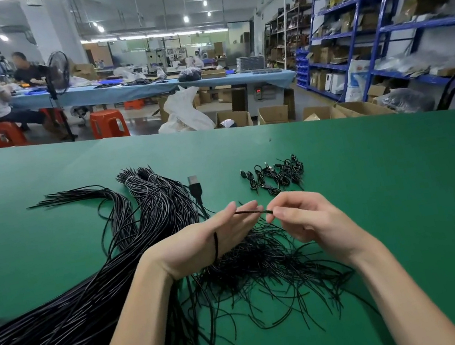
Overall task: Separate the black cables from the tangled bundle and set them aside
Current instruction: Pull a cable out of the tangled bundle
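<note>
A thick bundle of long black cables (63, 314) runs from the lower left up to tied ends near the middle of the green table (391, 205). A loose tangle of short black cable pieces (267, 274) lies under and between my hands. My left hand (202, 243) is palm-up with fingers straight, and a black cable (252, 212) lies across its fingers and down over the palm. My right hand (296, 215) pinches that cable's end between thumb and forefinger.
A small heap of short black leads with plugs (277, 177) sits beyond my right hand. A USB plug (194, 182) lies by the bundle's ends. Beyond the far table edge are cardboard boxes (271, 115), red stools, blue shelving (376, 27) and two seated people.
</note>
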Demonstrator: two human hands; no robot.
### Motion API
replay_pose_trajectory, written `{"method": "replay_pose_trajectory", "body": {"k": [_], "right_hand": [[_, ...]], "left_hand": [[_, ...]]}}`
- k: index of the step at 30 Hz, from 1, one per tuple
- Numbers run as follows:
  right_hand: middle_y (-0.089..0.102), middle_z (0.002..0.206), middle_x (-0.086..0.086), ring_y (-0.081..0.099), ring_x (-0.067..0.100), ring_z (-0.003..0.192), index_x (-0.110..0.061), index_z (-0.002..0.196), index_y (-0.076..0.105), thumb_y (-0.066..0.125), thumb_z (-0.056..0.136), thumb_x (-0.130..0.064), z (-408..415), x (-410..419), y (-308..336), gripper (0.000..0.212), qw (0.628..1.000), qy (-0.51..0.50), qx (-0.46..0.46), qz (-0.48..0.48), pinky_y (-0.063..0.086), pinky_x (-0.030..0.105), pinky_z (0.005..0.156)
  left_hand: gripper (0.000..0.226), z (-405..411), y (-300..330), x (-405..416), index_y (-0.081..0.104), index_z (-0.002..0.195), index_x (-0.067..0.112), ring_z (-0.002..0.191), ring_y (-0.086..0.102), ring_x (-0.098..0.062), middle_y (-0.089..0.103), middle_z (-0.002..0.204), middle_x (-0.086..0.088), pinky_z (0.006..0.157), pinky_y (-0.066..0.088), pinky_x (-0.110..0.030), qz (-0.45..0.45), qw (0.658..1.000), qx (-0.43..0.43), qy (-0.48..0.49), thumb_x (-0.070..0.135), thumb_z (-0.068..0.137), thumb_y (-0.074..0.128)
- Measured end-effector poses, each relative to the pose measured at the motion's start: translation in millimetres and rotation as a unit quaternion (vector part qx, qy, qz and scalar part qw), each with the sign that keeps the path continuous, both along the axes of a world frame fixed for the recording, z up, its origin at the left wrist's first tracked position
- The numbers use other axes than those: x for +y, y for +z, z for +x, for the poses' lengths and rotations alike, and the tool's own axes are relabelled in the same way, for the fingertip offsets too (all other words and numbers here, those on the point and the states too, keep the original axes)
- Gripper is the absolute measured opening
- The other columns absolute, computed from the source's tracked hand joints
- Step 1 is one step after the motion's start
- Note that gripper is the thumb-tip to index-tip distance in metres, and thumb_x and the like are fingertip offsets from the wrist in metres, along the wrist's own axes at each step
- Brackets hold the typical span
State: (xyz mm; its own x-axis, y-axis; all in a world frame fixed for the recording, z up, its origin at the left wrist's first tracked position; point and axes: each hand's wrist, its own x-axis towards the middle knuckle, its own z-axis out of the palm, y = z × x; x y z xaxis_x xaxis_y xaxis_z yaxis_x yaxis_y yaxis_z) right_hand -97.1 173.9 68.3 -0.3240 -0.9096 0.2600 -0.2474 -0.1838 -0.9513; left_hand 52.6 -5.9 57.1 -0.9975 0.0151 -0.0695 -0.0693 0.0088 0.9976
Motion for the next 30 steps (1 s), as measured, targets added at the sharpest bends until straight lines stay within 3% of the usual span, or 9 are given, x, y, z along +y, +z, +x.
{"method": "replay_pose_trajectory", "body": {"k": [3, 8, 12, 15, 18, 20, 22, 27, 30], "right_hand": [[0.054, 0.065, -0.016, 0.036, 0.004, 0.053, -0.025, 0.089, 0.074, 0.062, 0.095, -0.022, 10.0, -1.4, -0.8, 0.013, 0.998, 0.063, 0.009, 0.003, 0.027, 0.015, 0.048], [0.049, 0.063, -0.009, 0.038, 0.007, 0.055, -0.021, 0.093, 0.072, 0.062, 0.102, -0.020, 16.2, -12.8, -8.4, 0.013, 0.988, 0.113, 0.063, 0.088, 0.030, 0.017, 0.050], [0.051, 0.059, -0.003, 0.040, 0.011, 0.049, -0.019, 0.088, 0.072, 0.057, 0.105, -0.029, 5.0, -25.5, -10.7, 0.025, 0.981, 0.108, 0.067, 0.149, 0.030, 0.020, 0.049], [0.055, 0.058, -0.002, 0.046, 0.013, 0.050, -0.019, 0.079, 0.073, 0.061, 0.098, -0.049, -1.5, -32.3, -4.6, 0.037, 0.963, 0.120, 0.105, 0.217, 0.041, 0.021, 0.053], [0.067, 0.070, 0.008, 0.058, 0.030, 0.063, -0.011, 0.082, 0.073, 0.062, 0.099, -0.036, -20.6, -37.9, 12.2, 0.032, 0.927, 0.091, 0.241, 0.273, 0.054, 0.036, 0.064], [0.064, 0.065, -0.002, 0.052, 0.020, 0.061, -0.026, 0.070, 0.073, 0.063, 0.100, -0.024, -28.7, -45.5, 33.3, 0.031, 0.891, 0.090, 0.334, 0.294, 0.049, 0.031, 0.064], [0.057, 0.058, -0.010, 0.042, 0.013, 0.056, -0.035, 0.059, 0.071, 0.066, 0.095, -0.033, -28.3, -55.6, 59.0, 0.036, 0.851, 0.085, 0.407, 0.321, 0.040, 0.028, 0.061], [0.070, 0.070, -0.016, 0.054, 0.002, 0.058, -0.031, 0.078, 0.075, 0.063, 0.095, -0.025, -12.1, -72.8, 97.8, 0.021, 0.808, 0.031, 0.505, 0.302, 0.041, 0.017, 0.057], [0.074, 0.079, -0.008, 0.055, -0.002, 0.059, -0.032, 0.077, 0.067, 0.058, 0.094, -0.020, 3.5, -71.0, 87.4, 0.023, 0.839, -0.036, 0.497, 0.218, 0.039, 0.015, 0.055]], "left_hand": [[0.063, -5.4, -3.2, 5.5, 0.043, 0.144, 0.042, 0.123, 0.043, 0.023, 0.033, 0.159, 0.014, 0.107, 0.028, -0.004, -0.085, 0.995, -0.003, 0.058, 0.074, 0.091, 0.031], [0.070, -19.0, 1.5, 18.6, 0.020, 0.159, 0.024, 0.145, 0.027, 0.006, 0.026, 0.164, 0.012, 0.126, 0.013, -0.030, 0.020, 0.991, 0.095, 0.092, 0.058, 0.098, 0.018], [0.064, -20.1, 12.5, 25.2, 0.021, 0.158, 0.012, 0.151, 0.026, -0.009, 0.032, 0.163, 0.002, 0.126, 0.015, -0.032, 0.099, 0.981, 0.165, 0.040, 0.047, 0.106, 0.009], [0.070, -13.6, 19.5, 23.0, 0.024, 0.157, 0.005, 0.152, 0.027, -0.021, 0.032, 0.163, -0.009, 0.125, 0.021, -0.036, 0.159, 0.969, 0.185, -0.031, 0.049, 0.105, 0.006], [0.076, -8.1, 20.2, 19.2, 0.033, 0.154, 0.001, 0.148, 0.036, -0.030, 0.039, 0.158, -0.016, 0.122, 0.027, -0.041, 0.098, 0.982, 0.137, -0.088, 0.052, 0.102, 0.008], [0.077, -13.2, 14.4, 21.0, 0.036, 0.151, -0.002, 0.144, 0.042, -0.030, 0.044, 0.154, -0.018, 0.121, 0.030, -0.042, 0.029, 0.992, 0.060, -0.105, 0.052, 0.102, 0.012], [0.076, -19.4, 8.7, 25.8, 0.036, 0.152, 0.002, 0.142, 0.046, -0.022, 0.046, 0.153, -0.014, 0.122, 0.030, -0.039, -0.019, 0.994, -0.010, -0.108, 0.056, 0.104, 0.015], [0.081, -26.3, -1.5, 15.5, 0.033, 0.157, 0.025, 0.144, 0.033, 0.002, 0.038, 0.156, 0.018, 0.125, 0.008, -0.028, -0.169, 0.981, -0.038, 0.091, 0.073, 0.093, 0.019], [0.079, -26.2, -14.0, 4.3, 0.040, 0.153, 0.025, 0.144, 0.033, -0.006, 0.041, 0.153, 0.014, 0.124, 0.011, -0.028, -0.133, 0.969, 0.017, 0.206, 0.072, 0.091, 0.023]]}}
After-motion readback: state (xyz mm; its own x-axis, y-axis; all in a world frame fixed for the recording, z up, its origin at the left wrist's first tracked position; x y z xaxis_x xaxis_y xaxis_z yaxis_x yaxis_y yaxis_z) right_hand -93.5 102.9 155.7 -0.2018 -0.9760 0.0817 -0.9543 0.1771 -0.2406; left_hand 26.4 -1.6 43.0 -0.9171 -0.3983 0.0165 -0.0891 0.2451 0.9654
